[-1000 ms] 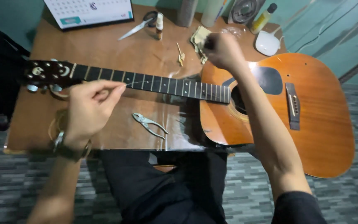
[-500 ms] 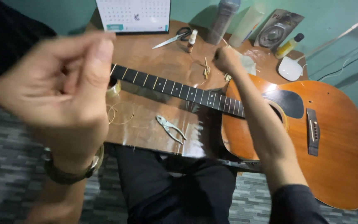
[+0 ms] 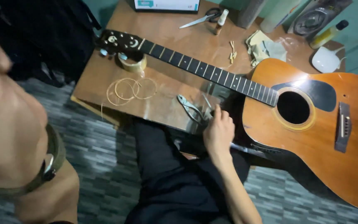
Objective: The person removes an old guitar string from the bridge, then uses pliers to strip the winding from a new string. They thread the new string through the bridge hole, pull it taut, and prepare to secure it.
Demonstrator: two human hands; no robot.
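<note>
On the brown table (image 3: 162, 33), near its front edge, small metal pliers (image 3: 189, 108) lie just beside my right hand (image 3: 218, 132), its grip loosely curled, empty. They look light, stiff, slick; I'd take the handles. My left hand (image 3: 5, 124) looms blurred, grip unreadable.

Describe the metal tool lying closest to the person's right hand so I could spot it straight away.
Start at the acoustic guitar lying across the wooden table. Below its neck, near the table's front edge, lie small silver pliers, just left of the right hand. Unlike the scissors at the far edge, they have slim curved handles without finger loops.
</note>
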